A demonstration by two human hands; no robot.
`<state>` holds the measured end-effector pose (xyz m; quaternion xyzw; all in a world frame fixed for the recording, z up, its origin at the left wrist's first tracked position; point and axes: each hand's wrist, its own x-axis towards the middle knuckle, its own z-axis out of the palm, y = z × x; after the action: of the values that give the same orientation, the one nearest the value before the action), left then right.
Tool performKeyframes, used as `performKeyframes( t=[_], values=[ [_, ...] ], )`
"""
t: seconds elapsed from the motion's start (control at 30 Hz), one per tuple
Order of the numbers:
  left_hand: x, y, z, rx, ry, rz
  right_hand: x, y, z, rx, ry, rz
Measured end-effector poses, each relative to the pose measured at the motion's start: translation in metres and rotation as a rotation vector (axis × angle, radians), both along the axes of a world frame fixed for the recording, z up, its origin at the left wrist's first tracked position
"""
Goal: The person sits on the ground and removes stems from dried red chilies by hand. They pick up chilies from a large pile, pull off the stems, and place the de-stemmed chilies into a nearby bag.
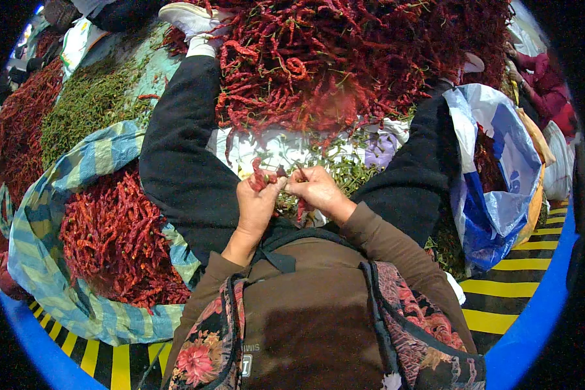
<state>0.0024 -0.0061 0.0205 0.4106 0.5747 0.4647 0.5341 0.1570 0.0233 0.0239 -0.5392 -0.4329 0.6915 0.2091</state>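
Note:
My left hand (255,200) is closed around a few dried red chili peppers (259,178) in front of my lap. Beside it, my right hand (320,191) pinches a dark red chili (301,209), part of which hangs below the fingers. The fingertips of both hands meet or nearly meet. Below them, green chili stems (353,168) lie scattered over a white sheet (253,151) between my legs. A large heap of long dried red chilies (321,63) rises beyond the sheet, between my feet.
A blue-and-green checked woven sack (92,321) holding red chilies (122,239) stands at my left. At my right is a blue-and-white sack (507,209). A stem pile (87,105) lies far left. Another person's sleeve (548,83) shows at upper right. Yellow-and-black stripes (502,287) mark the floor.

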Motion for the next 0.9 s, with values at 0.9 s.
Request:
performKeyframes(
  t=[0.9],
  values=[
    [0.055,0.069,-0.048,-0.243,0.36,-0.087,0.095,0.003,-0.004,-0.033,0.418,-0.541]
  ],
)
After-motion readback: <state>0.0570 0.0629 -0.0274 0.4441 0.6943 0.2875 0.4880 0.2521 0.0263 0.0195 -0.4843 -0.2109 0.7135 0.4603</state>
